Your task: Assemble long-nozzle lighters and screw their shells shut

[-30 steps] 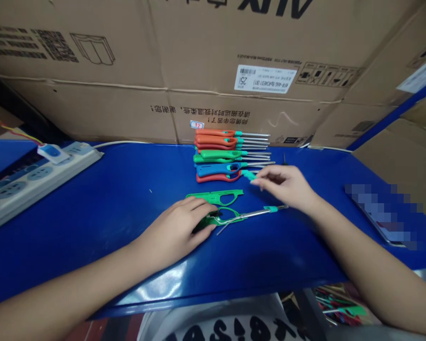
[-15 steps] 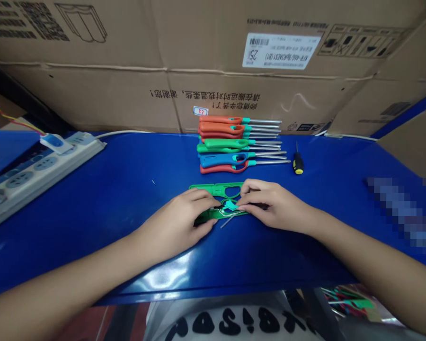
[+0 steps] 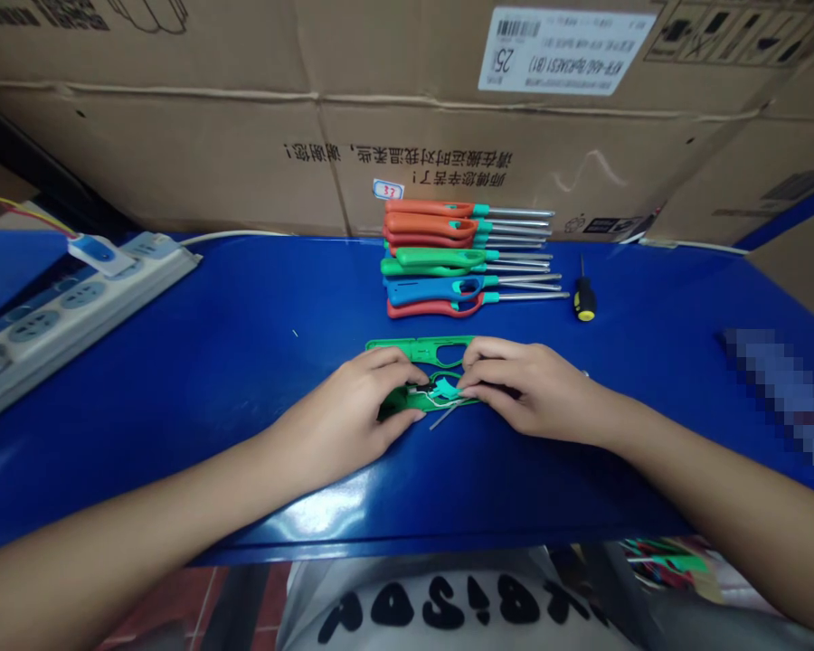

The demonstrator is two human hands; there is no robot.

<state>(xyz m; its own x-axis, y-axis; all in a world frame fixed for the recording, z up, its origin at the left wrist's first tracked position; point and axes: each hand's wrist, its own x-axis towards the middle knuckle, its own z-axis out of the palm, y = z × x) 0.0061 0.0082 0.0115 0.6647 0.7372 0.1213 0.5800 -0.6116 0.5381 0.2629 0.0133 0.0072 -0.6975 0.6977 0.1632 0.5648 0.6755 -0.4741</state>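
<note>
My left hand [image 3: 363,407] holds the left end of an opened green lighter shell half [image 3: 397,400], its thumb on the near edge and fingers on the far side. My right hand [image 3: 535,389] is closed, with thumb and fingertips pinching a turquoise trigger [image 3: 446,389] at that shell. A small black part and white wire lie inside, partly covered by my fingers. A thin grey rod [image 3: 442,417] sticks out slantwise toward me. Just behind, the other green shell half [image 3: 421,349] lies on the table, its right end close to my right fingers.
Several assembled lighters [image 3: 440,262] in orange, green, blue and red are stacked behind the shells. To their right is a black-and-yellow screwdriver [image 3: 584,298]. A power strip [image 3: 74,303] lies at left on the blue table [image 3: 244,362]. A cardboard box [image 3: 231,163] stands at the back.
The camera view has shifted slightly. Both hands stay at the green shell, and the left fingers have drawn back a little, showing more of the black part.
</note>
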